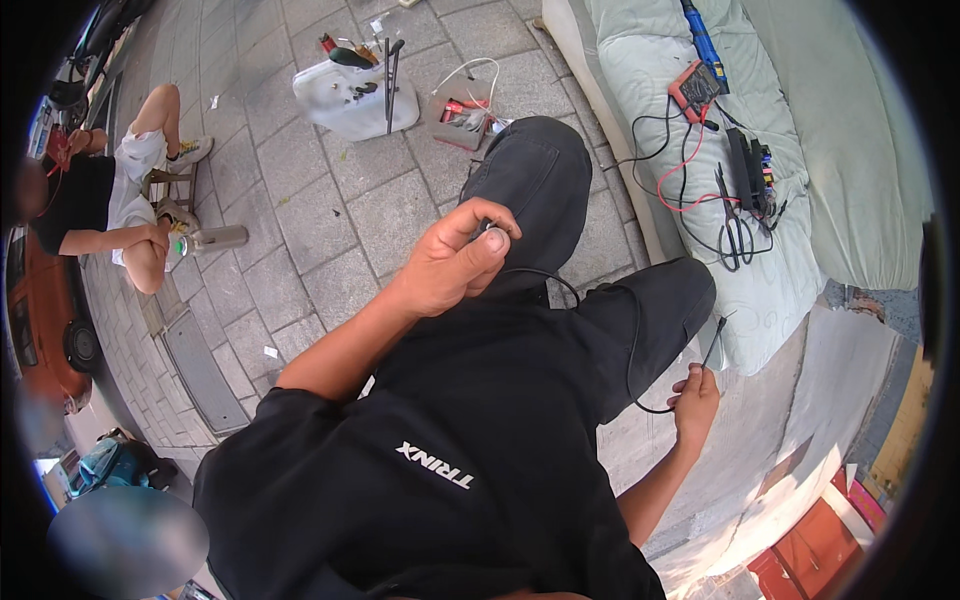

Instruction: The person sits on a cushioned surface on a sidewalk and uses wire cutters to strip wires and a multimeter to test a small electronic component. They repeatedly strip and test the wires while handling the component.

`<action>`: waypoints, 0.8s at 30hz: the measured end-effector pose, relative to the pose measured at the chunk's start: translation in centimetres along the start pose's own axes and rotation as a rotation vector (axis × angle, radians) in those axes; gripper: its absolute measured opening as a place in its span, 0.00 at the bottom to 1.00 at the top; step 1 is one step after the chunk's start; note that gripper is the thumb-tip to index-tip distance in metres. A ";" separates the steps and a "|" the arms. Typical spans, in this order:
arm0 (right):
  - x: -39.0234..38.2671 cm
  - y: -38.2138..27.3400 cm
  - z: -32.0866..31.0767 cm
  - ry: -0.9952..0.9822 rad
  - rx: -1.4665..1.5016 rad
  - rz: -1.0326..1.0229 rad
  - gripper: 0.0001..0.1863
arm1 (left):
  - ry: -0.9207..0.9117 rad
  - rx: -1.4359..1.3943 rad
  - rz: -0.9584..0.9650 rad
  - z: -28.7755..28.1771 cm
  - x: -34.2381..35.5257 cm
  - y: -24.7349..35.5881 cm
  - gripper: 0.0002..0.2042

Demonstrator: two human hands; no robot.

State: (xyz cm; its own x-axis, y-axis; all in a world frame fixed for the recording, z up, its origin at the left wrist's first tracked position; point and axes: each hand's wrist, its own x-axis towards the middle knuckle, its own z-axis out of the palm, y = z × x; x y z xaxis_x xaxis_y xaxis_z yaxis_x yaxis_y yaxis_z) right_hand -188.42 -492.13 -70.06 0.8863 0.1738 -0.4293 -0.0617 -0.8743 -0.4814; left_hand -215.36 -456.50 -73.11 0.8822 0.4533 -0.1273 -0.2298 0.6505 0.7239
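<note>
My left hand [458, 255] is closed above my lap on a small dark end of a black cable [560, 280], mostly hidden by the fingers. The cable loops over my dark trousers. My right hand [692, 408] pinches the same cable near its split, thin free end [718, 330], beside the pale padded seat [745, 330]. On that seat lie a red multimeter [690, 92] with leads, a blue tool [700, 35], a black open electronic unit [750, 170] with wires and black-handled scissors [730, 235].
A white plastic container [330, 115] with tools and a clear box [460, 120] with red items stand on the paving. At left another person [95, 210] sits near a steel flask [215, 238]; a red vehicle [45, 330] is behind. Another padded cover [860, 120] is at right.
</note>
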 end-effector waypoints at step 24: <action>0.1 -19.1 9.8 -0.591 0.081 -1.005 0.14 | -0.116 -0.381 -0.115 0.4 7.7 -0.1 0.10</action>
State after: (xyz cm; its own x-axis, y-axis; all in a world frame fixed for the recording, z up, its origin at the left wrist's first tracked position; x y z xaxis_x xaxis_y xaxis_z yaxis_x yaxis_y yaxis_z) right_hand -191.62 -470.97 -68.36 0.2029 0.9734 -0.1063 0.4979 -0.1960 -0.8448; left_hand -208.39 -453.34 -73.86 0.9465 0.3067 -0.0999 -0.2430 0.8818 0.4042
